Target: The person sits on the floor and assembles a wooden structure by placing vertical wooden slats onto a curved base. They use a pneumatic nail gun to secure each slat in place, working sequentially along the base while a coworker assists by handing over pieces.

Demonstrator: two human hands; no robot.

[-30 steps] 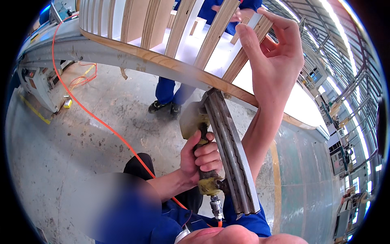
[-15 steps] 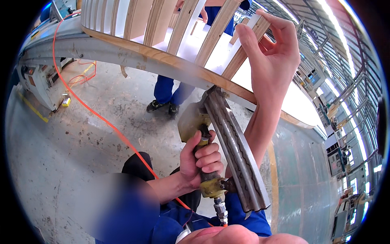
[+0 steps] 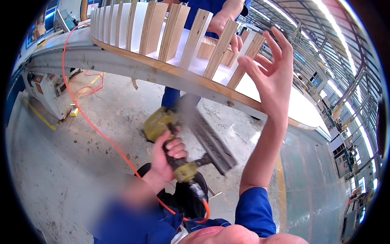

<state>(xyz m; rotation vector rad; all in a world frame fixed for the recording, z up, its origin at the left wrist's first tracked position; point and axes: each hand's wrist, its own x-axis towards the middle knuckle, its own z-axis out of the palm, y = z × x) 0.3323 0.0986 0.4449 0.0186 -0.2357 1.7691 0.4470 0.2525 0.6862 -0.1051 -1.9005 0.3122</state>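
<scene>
The olive-yellow pneumatic nail gun (image 3: 183, 138) with its long grey metal magazine sits in the left hand (image 3: 168, 156), which is clenched round the dark grip, fingers curled over it. The tool's yellow head points up and away from that hand, toward the underside of the curved frame above; its nose is blurred, so whether it touches the frame cannot be told. The magazine slants down to the right of the hand. From the base of the grip, just below the hand, a thin orange air hose (image 3: 87, 118) runs off, looping left across the grey concrete floor (image 3: 81, 171) and up toward the far left.

The right hand (image 3: 272, 77) is raised above and to the right of the gun, palm open and fingers spread, gripping nothing — it hovers just beside one of the upright plywood slats (image 3: 219, 51), though contact cannot be made out.

Those slats stand in a row on a long curved plywood-edged frame (image 3: 170, 73) that arcs over both hands, with a white panel behind them. Beyond the frame, above the right hand, another person's hand (image 3: 223, 26) rests on a slat — their blue trouser legs (image 3: 172, 97) show under the frame. Far left of the left hand stands a grey workshop machine (image 3: 42, 89).
</scene>
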